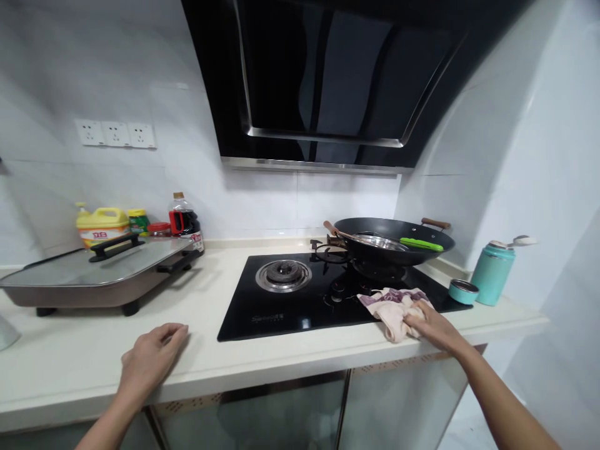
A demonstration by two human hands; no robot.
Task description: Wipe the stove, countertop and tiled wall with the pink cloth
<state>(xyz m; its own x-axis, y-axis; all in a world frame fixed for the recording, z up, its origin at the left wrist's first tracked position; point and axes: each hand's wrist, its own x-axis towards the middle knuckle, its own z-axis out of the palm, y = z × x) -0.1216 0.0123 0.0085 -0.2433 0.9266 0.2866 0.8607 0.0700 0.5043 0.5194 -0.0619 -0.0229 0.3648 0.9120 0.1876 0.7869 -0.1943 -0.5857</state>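
My right hand (434, 325) is closed on a pink and purple cloth (394, 312), bunched at the front right of the black glass gas stove (262, 312). Part of the cloth hangs past the stove's front edge onto the counter. Loosely curled, my left hand (152, 356) rests at the counter's front edge, left of the stove, with no object visible in it. Behind the cloth, a black wok (422, 228) sits on the right burner. It holds a shiny metal piece and a green-handled utensil (422, 244).
A lidded electric griddle (89, 281) stands on the left counter (220, 369), with bottles and jars behind it. A turquoise flask (492, 275) and its cup-like lid (464, 291) are right of the stove. Above hangs a black range hood (323, 81). The left burner (284, 275) is uncovered.
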